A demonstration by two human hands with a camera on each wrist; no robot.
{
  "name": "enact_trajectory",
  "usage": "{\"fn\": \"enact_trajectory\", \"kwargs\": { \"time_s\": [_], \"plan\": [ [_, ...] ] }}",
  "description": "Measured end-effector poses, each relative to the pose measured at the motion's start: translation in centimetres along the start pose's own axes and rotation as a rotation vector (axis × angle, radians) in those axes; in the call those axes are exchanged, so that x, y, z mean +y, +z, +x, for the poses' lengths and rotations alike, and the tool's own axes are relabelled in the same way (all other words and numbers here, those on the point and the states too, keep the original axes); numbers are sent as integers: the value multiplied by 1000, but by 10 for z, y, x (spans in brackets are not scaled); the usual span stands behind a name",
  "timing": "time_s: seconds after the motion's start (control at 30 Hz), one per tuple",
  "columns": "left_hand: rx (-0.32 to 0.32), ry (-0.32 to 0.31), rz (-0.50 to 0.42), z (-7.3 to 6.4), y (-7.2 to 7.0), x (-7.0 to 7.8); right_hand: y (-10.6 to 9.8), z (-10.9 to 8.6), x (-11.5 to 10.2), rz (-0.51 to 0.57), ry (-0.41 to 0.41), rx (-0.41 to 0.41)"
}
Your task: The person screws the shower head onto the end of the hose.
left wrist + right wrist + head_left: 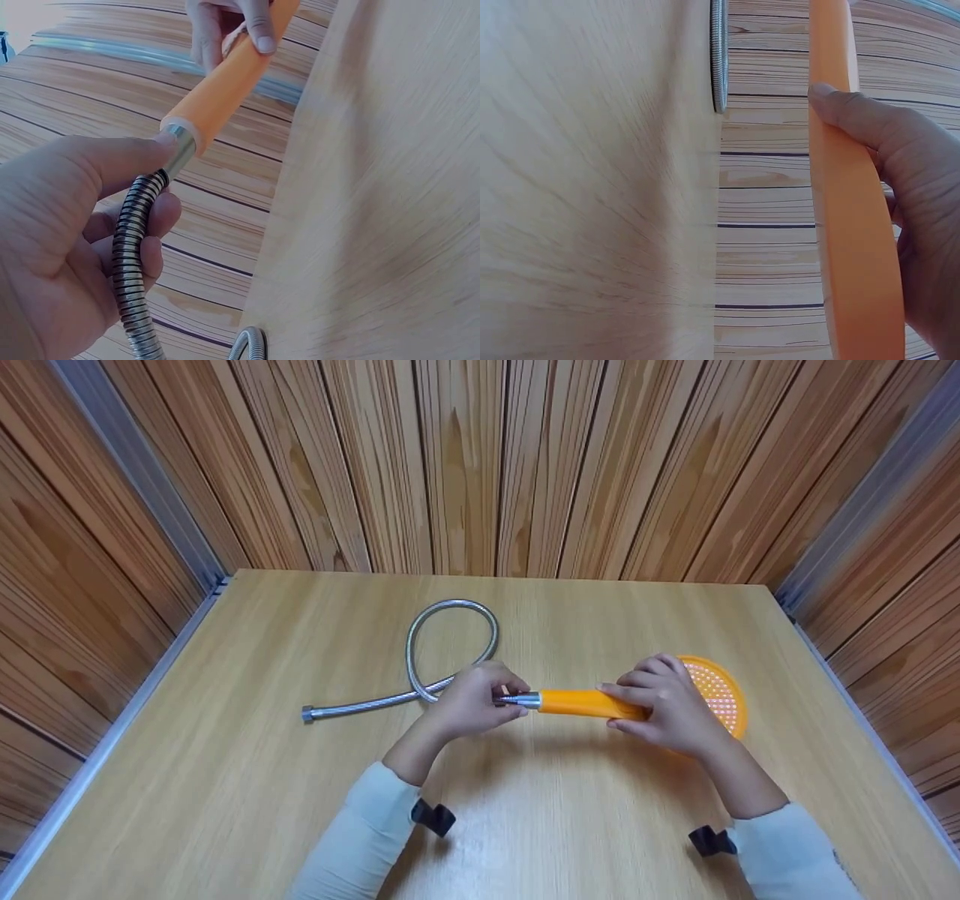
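An orange shower head [581,703] is held level above the table, its round face with pale nozzles at the right. My right hand [667,705] grips it by the handle near the head; the right wrist view shows the thumb along the orange handle [855,225]. At the handle's left end, my left hand [480,701] pinches the silver connector [180,150] of a ribbed metal shower hose [131,255]. Connector and handle end meet there. From the left hand the hose loops over the table and ends in a hex nut [307,714] at the left.
The wooden table [247,810] carries the hose's loop behind the left hand. Wood-plank walls [465,465] stand behind and at both sides, with metal rails along the edges. Black wrist mounts [433,817] sit on both sleeves.
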State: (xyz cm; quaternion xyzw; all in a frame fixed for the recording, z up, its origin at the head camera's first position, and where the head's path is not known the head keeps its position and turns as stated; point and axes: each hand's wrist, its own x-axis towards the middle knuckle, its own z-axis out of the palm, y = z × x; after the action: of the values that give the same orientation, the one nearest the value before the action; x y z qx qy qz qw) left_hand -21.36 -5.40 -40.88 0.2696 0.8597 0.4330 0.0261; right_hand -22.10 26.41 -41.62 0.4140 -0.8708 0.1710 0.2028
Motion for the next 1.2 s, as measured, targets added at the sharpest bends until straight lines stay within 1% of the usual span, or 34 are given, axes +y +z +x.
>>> {"fn": "enact_trajectory", "kwargs": {
  "time_s": [0.23, 0.37, 0.47, 0.67, 0.73, 0.87, 0.97, 1.13, 1.2],
  "plan": [
    [-8, -17, -42, 1, 2, -2, -1, 0, 0, -3, 6, 2],
    [19, 15, -14, 0, 3, -2, 1, 0, 0, 2, 2, 2],
    [26, 32, 10, 0, 3, -2, 1, -1, 0, 3, 2, 7],
    [9, -12, -22, 1, 4, -1, 0, 0, -1, 4, 19, -9],
    [10, 2, -26, 1, 4, -1, 1, -1, 0, 5, 19, -12],
    [22, 27, 1, 0, 4, -1, 3, -1, 0, 8, 8, -2],
    [24, 15, 22, 0, 4, -2, 3, -1, 1, 13, -5, 10],
    [-1, -18, 12, 1, 4, -2, 3, 1, 1, 12, -28, 18],
    [-6, -22, 3, 1, 3, -2, 3, 2, 1, 14, -31, 19]
  ]
}}
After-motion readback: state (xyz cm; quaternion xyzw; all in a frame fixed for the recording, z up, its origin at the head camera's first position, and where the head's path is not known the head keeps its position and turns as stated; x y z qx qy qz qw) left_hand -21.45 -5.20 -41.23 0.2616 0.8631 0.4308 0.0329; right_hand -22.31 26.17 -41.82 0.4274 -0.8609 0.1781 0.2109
